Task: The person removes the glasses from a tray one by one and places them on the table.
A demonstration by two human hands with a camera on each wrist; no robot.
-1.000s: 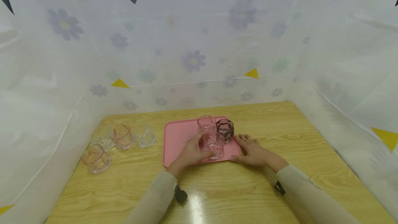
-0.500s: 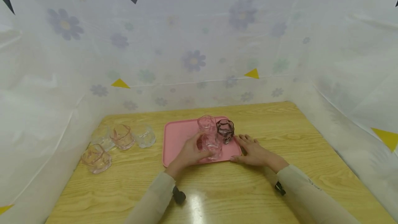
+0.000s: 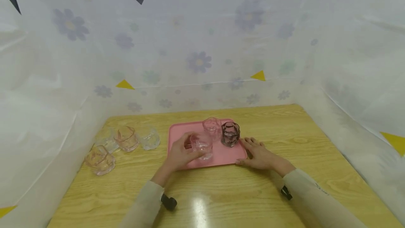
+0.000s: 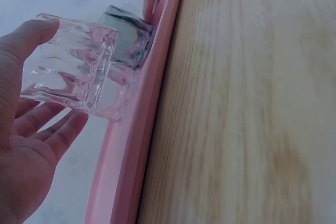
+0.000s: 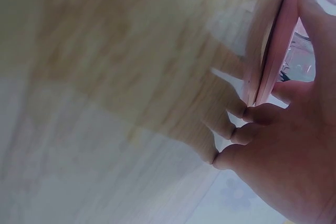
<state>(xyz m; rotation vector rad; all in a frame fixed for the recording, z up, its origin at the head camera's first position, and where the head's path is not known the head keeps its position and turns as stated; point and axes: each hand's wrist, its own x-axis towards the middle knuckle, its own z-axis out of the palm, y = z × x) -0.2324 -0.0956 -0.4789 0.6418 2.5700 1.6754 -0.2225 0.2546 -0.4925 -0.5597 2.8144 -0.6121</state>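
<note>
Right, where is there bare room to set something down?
Bare table lies right of the right hand and in front of the pink tray; the tray's far left corner is free too. Crowded: the table's left, with four glasses, and the tray's back right, around the dark glass.

Left hand (image 3: pixel 179 153) partly behind held glass (image 3: pixel 202 146) in head view, cut off by left edge in left wrist view. Right hand (image 5: pixel 296 153) cut off by right edge in right wrist view. Tray (image 4: pixel 123 171) runs off bottom of left wrist view. Lettering (image 3: pixel 322 189) on right sleeve (image 3: pixel 311 194) too small to read.
</note>
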